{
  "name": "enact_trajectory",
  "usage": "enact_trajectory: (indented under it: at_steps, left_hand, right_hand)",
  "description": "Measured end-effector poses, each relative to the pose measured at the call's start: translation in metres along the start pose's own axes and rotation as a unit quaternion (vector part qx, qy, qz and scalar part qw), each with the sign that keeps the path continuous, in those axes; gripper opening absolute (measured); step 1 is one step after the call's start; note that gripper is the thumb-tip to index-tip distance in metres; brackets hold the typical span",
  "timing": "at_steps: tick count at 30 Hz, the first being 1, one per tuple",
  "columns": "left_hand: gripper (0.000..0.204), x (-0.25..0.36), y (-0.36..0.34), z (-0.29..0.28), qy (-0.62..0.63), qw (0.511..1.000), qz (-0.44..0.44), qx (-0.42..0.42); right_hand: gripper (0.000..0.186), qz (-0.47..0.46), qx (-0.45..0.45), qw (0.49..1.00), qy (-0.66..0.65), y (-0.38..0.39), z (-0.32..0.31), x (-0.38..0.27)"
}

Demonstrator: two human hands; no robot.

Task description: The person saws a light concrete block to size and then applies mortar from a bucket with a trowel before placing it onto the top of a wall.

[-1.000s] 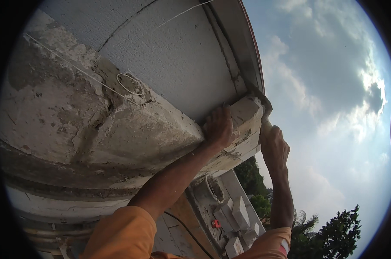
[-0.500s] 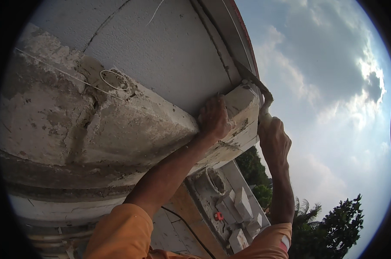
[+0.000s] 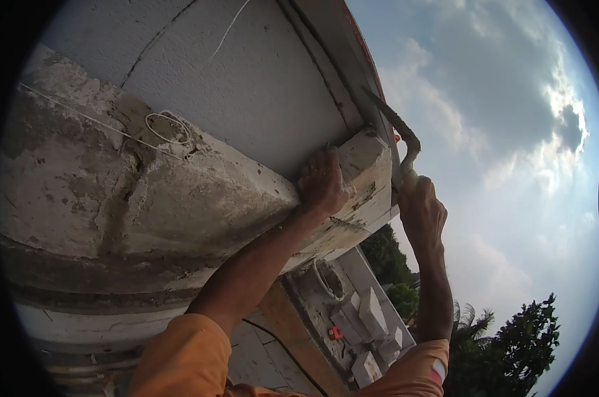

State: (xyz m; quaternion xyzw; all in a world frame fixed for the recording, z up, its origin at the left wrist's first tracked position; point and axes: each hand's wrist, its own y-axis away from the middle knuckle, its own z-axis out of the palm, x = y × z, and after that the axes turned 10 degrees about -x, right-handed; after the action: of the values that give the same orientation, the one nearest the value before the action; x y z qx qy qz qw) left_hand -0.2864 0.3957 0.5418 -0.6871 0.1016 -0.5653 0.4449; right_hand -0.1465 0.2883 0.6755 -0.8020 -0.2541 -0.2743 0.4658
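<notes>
My right hand (image 3: 421,206) is closed round the handle of a trowel (image 3: 395,119). The trowel's dark, mortar-smeared blade shows nearly edge-on, slanting up and left beside the grey wall's outer edge. At the wall's foot, my left hand (image 3: 324,182) grips the edge of a pale block (image 3: 369,159) at the end of a rough concrete ledge (image 3: 200,185). Its fingers are bent and close together, their tips partly hidden against the wall. A small gap separates the blade from the block's top corner.
The grey block wall (image 3: 233,73) rises above the ledge, with a white string (image 3: 94,119) lying along it. Below are a bucket-like container (image 3: 329,278), several pale blocks (image 3: 372,314), a small red object (image 3: 335,333) and a black cable (image 3: 279,344). Trees (image 3: 518,337) and open sky lie right.
The trowel blade has moved off the block's top corner, up and outward towards the sky side. My left hand stays on the block. The whole view has shifted slightly.
</notes>
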Motion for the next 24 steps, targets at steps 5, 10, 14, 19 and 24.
enact_trajectory:
  at_steps: [5, 10, 14, 19, 24]
  left_hand:
    - [0.099, -0.004, -0.002, 0.002, -0.017, 1.0, 0.013, -0.012]
    - [0.095, 0.002, -0.001, 0.003, -0.051, 0.998, 0.008, 0.019]
    - [0.095, 0.003, 0.003, -0.001, 0.003, 1.0, 0.01, -0.006]
    - [0.096, -0.006, -0.003, 0.007, 0.001, 1.0, 0.009, 0.009]
    - [0.098, 0.002, -0.002, 0.001, 0.018, 0.999, 0.017, -0.022]
  right_hand:
    - [0.027, -0.072, 0.115, 0.99, -0.037, 0.004, -0.004, -0.014]
    - [0.027, 0.054, -0.143, 0.988, 0.005, -0.007, 0.022, 0.022]
    - [0.028, 0.023, -0.002, 0.999, -0.049, 0.013, 0.014, 0.01]
    - [0.031, -0.019, 0.101, 0.992, -0.071, 0.014, 0.014, -0.004]
    - [0.033, -0.013, 0.078, 0.994, -0.069, 0.017, 0.032, 0.014]
